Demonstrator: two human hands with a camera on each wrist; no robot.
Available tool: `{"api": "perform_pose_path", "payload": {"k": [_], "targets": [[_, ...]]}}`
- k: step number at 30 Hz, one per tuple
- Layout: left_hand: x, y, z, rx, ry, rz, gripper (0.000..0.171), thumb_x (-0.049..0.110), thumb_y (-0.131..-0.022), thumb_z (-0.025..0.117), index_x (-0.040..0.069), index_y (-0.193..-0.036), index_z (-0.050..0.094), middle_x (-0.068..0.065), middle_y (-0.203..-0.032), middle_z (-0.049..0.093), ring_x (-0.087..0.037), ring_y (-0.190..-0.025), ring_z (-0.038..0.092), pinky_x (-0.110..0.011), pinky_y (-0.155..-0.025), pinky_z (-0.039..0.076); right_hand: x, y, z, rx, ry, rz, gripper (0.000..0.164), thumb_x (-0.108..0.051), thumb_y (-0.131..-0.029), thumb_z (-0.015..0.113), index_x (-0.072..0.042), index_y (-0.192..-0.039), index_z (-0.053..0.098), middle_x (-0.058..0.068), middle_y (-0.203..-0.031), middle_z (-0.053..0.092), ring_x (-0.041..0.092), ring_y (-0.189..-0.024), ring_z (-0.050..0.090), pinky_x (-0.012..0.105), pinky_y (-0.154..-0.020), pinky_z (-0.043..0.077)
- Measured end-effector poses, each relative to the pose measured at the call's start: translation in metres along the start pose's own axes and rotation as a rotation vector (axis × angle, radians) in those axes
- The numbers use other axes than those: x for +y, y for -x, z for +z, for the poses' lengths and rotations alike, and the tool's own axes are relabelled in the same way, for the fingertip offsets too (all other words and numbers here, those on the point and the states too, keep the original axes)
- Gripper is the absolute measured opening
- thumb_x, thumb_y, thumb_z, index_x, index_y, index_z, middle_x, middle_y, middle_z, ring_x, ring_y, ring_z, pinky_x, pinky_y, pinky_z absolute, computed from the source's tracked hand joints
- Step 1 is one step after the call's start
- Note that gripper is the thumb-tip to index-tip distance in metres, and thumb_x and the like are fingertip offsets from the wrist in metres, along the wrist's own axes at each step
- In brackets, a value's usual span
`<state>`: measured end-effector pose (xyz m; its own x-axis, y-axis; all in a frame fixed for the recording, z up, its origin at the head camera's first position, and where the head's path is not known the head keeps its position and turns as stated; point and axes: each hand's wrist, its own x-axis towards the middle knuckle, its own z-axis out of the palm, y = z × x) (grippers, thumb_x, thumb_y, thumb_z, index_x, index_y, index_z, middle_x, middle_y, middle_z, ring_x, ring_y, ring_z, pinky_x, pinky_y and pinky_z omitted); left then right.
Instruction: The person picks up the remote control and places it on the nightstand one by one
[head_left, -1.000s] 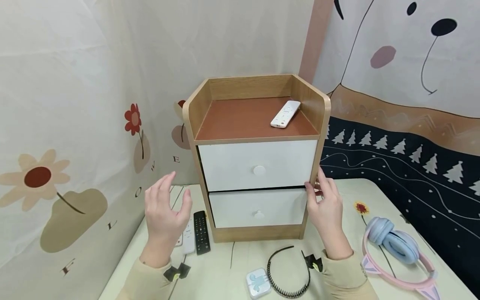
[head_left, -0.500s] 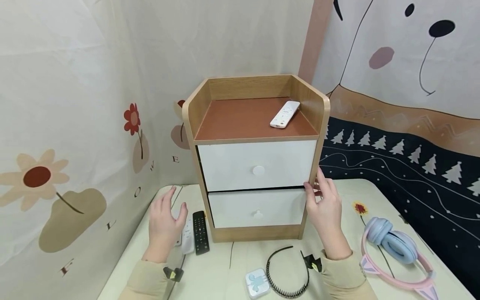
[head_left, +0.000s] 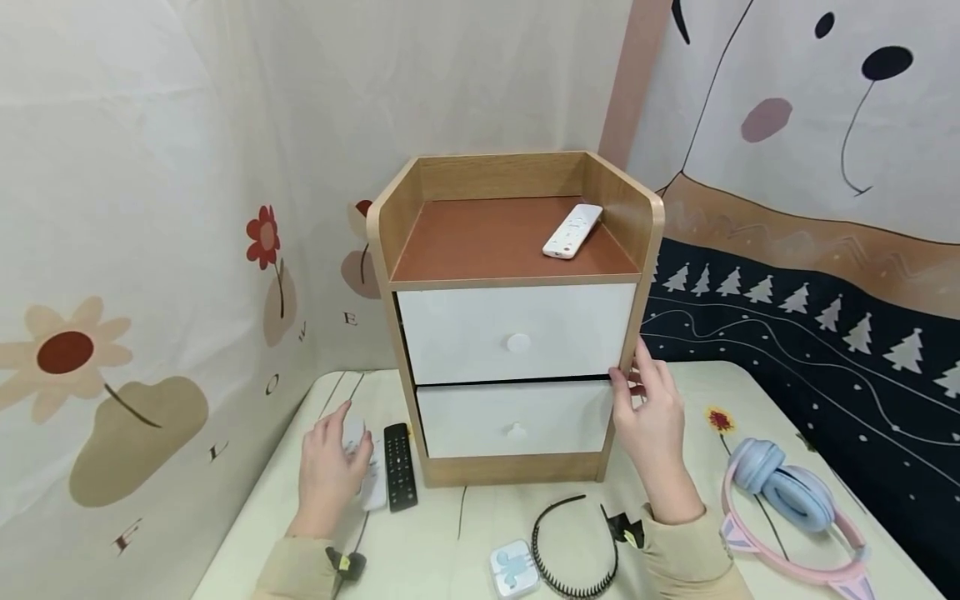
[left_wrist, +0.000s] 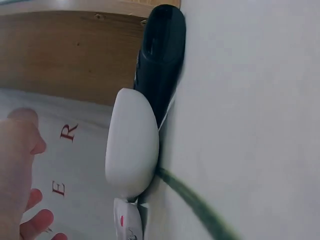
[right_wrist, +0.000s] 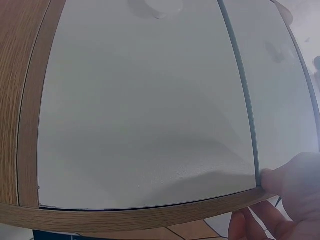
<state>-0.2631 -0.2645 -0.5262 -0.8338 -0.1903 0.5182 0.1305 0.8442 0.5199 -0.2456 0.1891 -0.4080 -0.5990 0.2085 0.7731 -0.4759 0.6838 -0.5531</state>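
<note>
Beside the cabinet gripped by right hand, left hand, fingers parted, seems reaching for white remote, pinch likely needed.

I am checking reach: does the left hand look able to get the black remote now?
Probably yes: the left hand is nearby and the black remote lies uncovered. A white remote lies between them, but the hand could likely pass over it.

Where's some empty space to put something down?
The brown top is bare left of its white remote. The table is bare in front of the cabinet, between the black remote and earphone box. It's crowded by the left hand, where another white remote lies beside the black one, and where the headband curves close to the box.
</note>
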Motion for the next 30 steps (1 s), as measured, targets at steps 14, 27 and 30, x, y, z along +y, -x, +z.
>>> {"api": "perform_pose_path", "payload": {"k": [14, 27, 30], "targets": [[-0.026, 0.009, 0.002, -0.290, -0.089, -0.199, 0.074, 0.032, -0.105, 0.063, 0.006, -0.169, 0.037, -0.037, -0.163, 0.041, -0.061, -0.146, 0.045, -0.073, -0.120, 0.040, 0.000, 0.001, 0.000, 0.002, -0.004, 0.000, 0.061, 0.001, -0.102, 0.073, -0.001, -0.160, 0.055, 0.025, -0.107, 0.068, 0.042, -0.095, 0.077, -0.007, -0.084, 0.039], [-0.029, 0.010, 0.007, -0.279, -0.135, -0.207, 0.051, 0.025, -0.105, 0.064, 0.001, -0.149, 0.061, -0.038, -0.151, 0.055, -0.060, -0.138, 0.055, -0.073, -0.115, 0.045, 0.000, 0.000, -0.001, 0.014, -0.009, -0.014, 0.060, 0.001, -0.102, 0.073, -0.001, -0.159, 0.055, 0.024, -0.107, 0.068, 0.042, -0.094, 0.077, -0.007, -0.085, 0.039], [-0.031, 0.011, 0.008, -0.253, -0.155, -0.207, 0.044, 0.023, -0.104, 0.064, 0.002, -0.143, 0.068, -0.035, -0.145, 0.064, -0.058, -0.134, 0.059, -0.072, -0.113, 0.047, 0.000, 0.000, 0.000, 0.010, -0.005, -0.014, 0.060, 0.001, -0.101, 0.074, 0.000, -0.159, 0.055, 0.024, -0.106, 0.068, 0.042, -0.093, 0.077, -0.007, -0.085, 0.039]]}}
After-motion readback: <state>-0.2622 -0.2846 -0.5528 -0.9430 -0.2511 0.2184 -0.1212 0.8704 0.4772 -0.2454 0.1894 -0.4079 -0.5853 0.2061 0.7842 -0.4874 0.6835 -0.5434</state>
